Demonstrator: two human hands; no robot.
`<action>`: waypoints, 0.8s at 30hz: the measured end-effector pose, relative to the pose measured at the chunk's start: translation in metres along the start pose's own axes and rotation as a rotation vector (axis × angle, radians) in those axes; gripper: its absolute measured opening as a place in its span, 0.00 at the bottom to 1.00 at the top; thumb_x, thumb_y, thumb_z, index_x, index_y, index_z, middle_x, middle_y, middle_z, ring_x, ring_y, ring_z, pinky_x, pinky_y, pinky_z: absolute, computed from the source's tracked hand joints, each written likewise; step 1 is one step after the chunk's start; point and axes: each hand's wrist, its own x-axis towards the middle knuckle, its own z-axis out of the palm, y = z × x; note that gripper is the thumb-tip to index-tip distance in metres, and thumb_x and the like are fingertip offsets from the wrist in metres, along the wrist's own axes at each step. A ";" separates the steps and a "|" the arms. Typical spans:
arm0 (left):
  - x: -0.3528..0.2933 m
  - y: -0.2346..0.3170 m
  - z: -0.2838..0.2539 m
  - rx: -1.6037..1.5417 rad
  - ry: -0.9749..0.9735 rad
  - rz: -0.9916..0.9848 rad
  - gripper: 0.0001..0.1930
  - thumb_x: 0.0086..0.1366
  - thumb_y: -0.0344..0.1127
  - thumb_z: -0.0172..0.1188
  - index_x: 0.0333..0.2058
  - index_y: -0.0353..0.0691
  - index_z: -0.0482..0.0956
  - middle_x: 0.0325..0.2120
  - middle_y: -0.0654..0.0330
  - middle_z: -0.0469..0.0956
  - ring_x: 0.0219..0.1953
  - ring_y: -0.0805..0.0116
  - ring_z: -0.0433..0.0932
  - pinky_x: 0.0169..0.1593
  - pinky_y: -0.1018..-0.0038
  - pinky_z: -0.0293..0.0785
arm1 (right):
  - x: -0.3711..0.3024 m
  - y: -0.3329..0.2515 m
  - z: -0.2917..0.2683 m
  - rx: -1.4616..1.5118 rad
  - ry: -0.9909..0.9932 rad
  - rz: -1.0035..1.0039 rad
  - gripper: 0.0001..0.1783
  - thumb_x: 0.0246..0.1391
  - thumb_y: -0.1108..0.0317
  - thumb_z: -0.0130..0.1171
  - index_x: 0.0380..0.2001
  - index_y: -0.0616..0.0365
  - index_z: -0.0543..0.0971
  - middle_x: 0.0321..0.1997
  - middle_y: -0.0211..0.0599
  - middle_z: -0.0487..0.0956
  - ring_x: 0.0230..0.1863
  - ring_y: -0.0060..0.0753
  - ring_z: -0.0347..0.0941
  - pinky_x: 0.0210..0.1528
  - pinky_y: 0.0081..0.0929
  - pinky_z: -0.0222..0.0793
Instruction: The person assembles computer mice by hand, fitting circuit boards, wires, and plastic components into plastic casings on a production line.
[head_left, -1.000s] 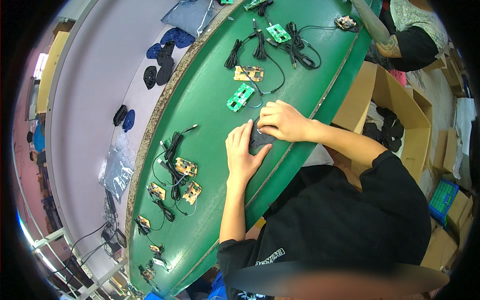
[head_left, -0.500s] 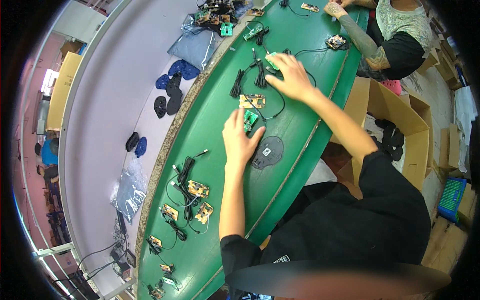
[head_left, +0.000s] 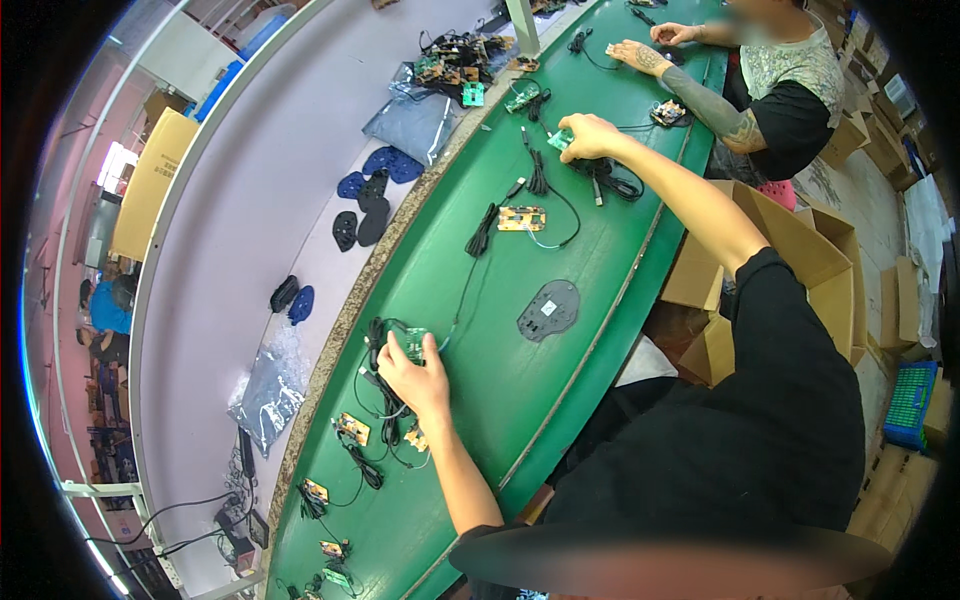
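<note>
My left hand [head_left: 418, 382] is closed round the edges of a green circuit board [head_left: 412, 342], over a black cable bundle at the left of the green table. A thin cable runs from near that board toward a coiled black cable [head_left: 482, 232]. Farther off, my right hand [head_left: 597, 138] pinches another green circuit board [head_left: 561, 139] beside a looped black cable [head_left: 618, 184]. Between the hands lie a tan circuit board [head_left: 522, 218] with a cable and a flat dark mouse-shaped shell plate [head_left: 549, 309].
Several boards with cables, such as a tan board [head_left: 353, 429], lie on the near-left table [head_left: 480, 400]. On the pale shelf behind are blue shells [head_left: 392, 163], plastic bags [head_left: 412, 125] and a heap of boards [head_left: 462, 60]. Far right, a co-worker's hand [head_left: 640, 57] rests over the table; a cardboard box [head_left: 760, 230] stands near.
My left hand has moved nearer and leftward, carrying the green board from beside the shell plate. My right hand has closed on the far green board. The whole view has shifted slightly.
</note>
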 end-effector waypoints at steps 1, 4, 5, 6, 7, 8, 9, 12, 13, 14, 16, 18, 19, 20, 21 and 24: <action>-0.005 0.003 -0.002 -0.009 0.040 0.073 0.32 0.62 0.45 0.67 0.59 0.30 0.71 0.53 0.42 0.70 0.55 0.44 0.69 0.57 0.55 0.65 | -0.002 0.001 -0.005 0.028 0.160 -0.031 0.41 0.40 0.52 0.73 0.59 0.57 0.76 0.54 0.49 0.81 0.55 0.49 0.78 0.57 0.41 0.73; -0.012 0.026 -0.016 -0.083 0.072 0.150 0.33 0.61 0.43 0.68 0.60 0.32 0.71 0.55 0.44 0.69 0.57 0.47 0.68 0.60 0.55 0.63 | -0.011 0.008 -0.046 0.287 0.416 -0.131 0.40 0.40 0.51 0.74 0.57 0.56 0.78 0.46 0.45 0.83 0.46 0.41 0.80 0.50 0.36 0.74; -0.012 0.036 -0.019 -0.155 0.063 0.169 0.32 0.62 0.43 0.68 0.60 0.33 0.71 0.55 0.45 0.69 0.58 0.47 0.68 0.61 0.55 0.63 | -0.013 0.012 -0.062 0.386 0.465 -0.207 0.39 0.41 0.52 0.73 0.57 0.57 0.78 0.43 0.42 0.82 0.43 0.36 0.79 0.47 0.33 0.74; -0.012 0.043 -0.021 -0.224 0.049 0.188 0.31 0.62 0.42 0.68 0.60 0.33 0.71 0.55 0.45 0.70 0.58 0.47 0.68 0.62 0.55 0.63 | -0.014 0.015 -0.073 0.489 0.508 -0.283 0.39 0.42 0.52 0.73 0.57 0.58 0.78 0.41 0.40 0.82 0.40 0.30 0.78 0.44 0.29 0.74; -0.011 0.044 -0.021 -0.274 0.056 0.201 0.30 0.62 0.41 0.68 0.60 0.34 0.72 0.55 0.47 0.70 0.59 0.48 0.68 0.62 0.57 0.63 | -0.037 -0.014 -0.091 0.745 0.437 -0.333 0.37 0.46 0.55 0.72 0.58 0.62 0.77 0.39 0.35 0.81 0.38 0.22 0.75 0.40 0.21 0.72; -0.011 0.043 -0.020 -0.281 0.062 0.199 0.30 0.62 0.41 0.68 0.60 0.34 0.72 0.55 0.47 0.70 0.59 0.48 0.68 0.62 0.57 0.63 | -0.034 -0.020 -0.102 0.743 0.448 -0.387 0.35 0.49 0.59 0.70 0.59 0.64 0.76 0.37 0.32 0.81 0.36 0.19 0.74 0.38 0.18 0.71; -0.008 0.046 -0.016 -0.363 0.040 0.188 0.29 0.63 0.40 0.67 0.60 0.34 0.72 0.55 0.47 0.70 0.59 0.49 0.68 0.62 0.58 0.63 | -0.046 -0.034 -0.114 0.758 0.447 -0.387 0.35 0.52 0.59 0.67 0.61 0.65 0.73 0.38 0.31 0.80 0.37 0.19 0.74 0.39 0.19 0.71; 0.000 0.062 -0.018 -0.469 0.031 0.203 0.28 0.63 0.40 0.67 0.59 0.33 0.73 0.54 0.47 0.70 0.58 0.50 0.69 0.60 0.60 0.66 | -0.062 -0.071 -0.148 0.764 0.371 -0.444 0.34 0.56 0.60 0.62 0.64 0.65 0.70 0.40 0.31 0.79 0.39 0.20 0.75 0.40 0.21 0.72; 0.001 0.069 -0.019 -0.512 0.026 0.215 0.28 0.63 0.39 0.67 0.58 0.33 0.73 0.54 0.46 0.70 0.58 0.50 0.70 0.60 0.60 0.66 | -0.066 -0.079 -0.158 0.760 0.291 -0.493 0.34 0.57 0.61 0.60 0.65 0.65 0.69 0.41 0.31 0.79 0.40 0.21 0.75 0.41 0.23 0.73; 0.003 0.074 -0.020 -0.554 0.023 0.227 0.27 0.63 0.38 0.67 0.58 0.32 0.73 0.54 0.46 0.71 0.58 0.50 0.70 0.60 0.60 0.66 | -0.071 -0.088 -0.167 0.857 0.204 -0.556 0.32 0.59 0.65 0.55 0.66 0.66 0.67 0.42 0.31 0.77 0.41 0.23 0.75 0.44 0.26 0.73; 0.004 0.081 -0.024 -0.594 0.018 0.220 0.29 0.62 0.37 0.67 0.59 0.34 0.72 0.54 0.46 0.69 0.58 0.49 0.70 0.61 0.59 0.66 | -0.078 -0.115 -0.177 1.004 0.030 -0.645 0.30 0.59 0.68 0.50 0.65 0.66 0.67 0.45 0.31 0.75 0.43 0.24 0.73 0.47 0.29 0.72; 0.006 0.094 -0.032 -0.613 0.072 0.267 0.28 0.62 0.36 0.67 0.59 0.34 0.73 0.55 0.46 0.69 0.58 0.49 0.70 0.62 0.59 0.66 | -0.094 -0.137 -0.191 1.035 -0.043 -0.722 0.29 0.59 0.69 0.50 0.64 0.66 0.68 0.48 0.35 0.75 0.42 0.26 0.75 0.48 0.29 0.73; 0.009 0.102 -0.037 -0.656 0.128 0.277 0.26 0.63 0.37 0.66 0.57 0.33 0.74 0.54 0.48 0.72 0.57 0.53 0.71 0.60 0.61 0.67 | -0.105 -0.150 -0.197 1.053 -0.121 -0.831 0.29 0.59 0.68 0.49 0.64 0.66 0.68 0.48 0.35 0.74 0.41 0.26 0.74 0.48 0.29 0.73; 0.016 0.107 -0.045 -0.656 0.145 0.277 0.26 0.63 0.37 0.66 0.57 0.33 0.74 0.54 0.48 0.72 0.57 0.53 0.71 0.60 0.61 0.67 | -0.117 -0.161 -0.200 1.069 -0.201 -0.937 0.29 0.60 0.67 0.48 0.64 0.66 0.68 0.48 0.35 0.74 0.41 0.25 0.73 0.49 0.29 0.73; 0.024 0.115 -0.053 -0.697 0.175 0.300 0.26 0.63 0.37 0.66 0.58 0.33 0.74 0.54 0.48 0.72 0.57 0.55 0.72 0.60 0.61 0.66 | -0.138 -0.178 -0.201 1.083 -0.205 -0.945 0.29 0.60 0.65 0.48 0.64 0.66 0.68 0.47 0.34 0.74 0.38 0.25 0.71 0.48 0.27 0.72; 0.052 0.136 -0.089 -0.767 0.275 0.393 0.27 0.65 0.36 0.64 0.61 0.32 0.70 0.55 0.49 0.73 0.57 0.59 0.72 0.61 0.61 0.66 | -0.179 -0.235 -0.201 0.845 -0.255 -1.081 0.31 0.56 0.70 0.55 0.64 0.65 0.69 0.47 0.31 0.72 0.40 0.20 0.71 0.45 0.20 0.71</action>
